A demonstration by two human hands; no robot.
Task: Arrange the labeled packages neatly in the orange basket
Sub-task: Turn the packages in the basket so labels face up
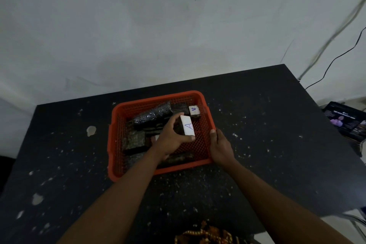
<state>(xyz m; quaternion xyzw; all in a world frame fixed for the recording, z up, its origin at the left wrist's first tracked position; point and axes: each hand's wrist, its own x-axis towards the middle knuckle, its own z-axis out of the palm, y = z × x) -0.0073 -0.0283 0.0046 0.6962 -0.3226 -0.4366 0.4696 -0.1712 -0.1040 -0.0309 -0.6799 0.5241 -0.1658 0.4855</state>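
An orange mesh basket (116, 130) sits mid-table with several dark wrapped packages inside. My left hand (170, 138) is inside the basket, gripping a package whose white label marked "A" (187, 126) faces up. Another package labeled "A" (194, 111) stands in the basket's far right corner. A shiny dark package (152, 116) lies diagonally at the back, and a speckled one (135, 140) sits at the left. My right hand (220, 147) rests against the basket's right rim, fingers on the outside wall.
The black table (257, 144) is scuffed with white flecks and chipped patches. A white wall rises behind it. A dark printed box (345, 120) lies off the table's right edge, and cables (336, 57) run down the wall at right.
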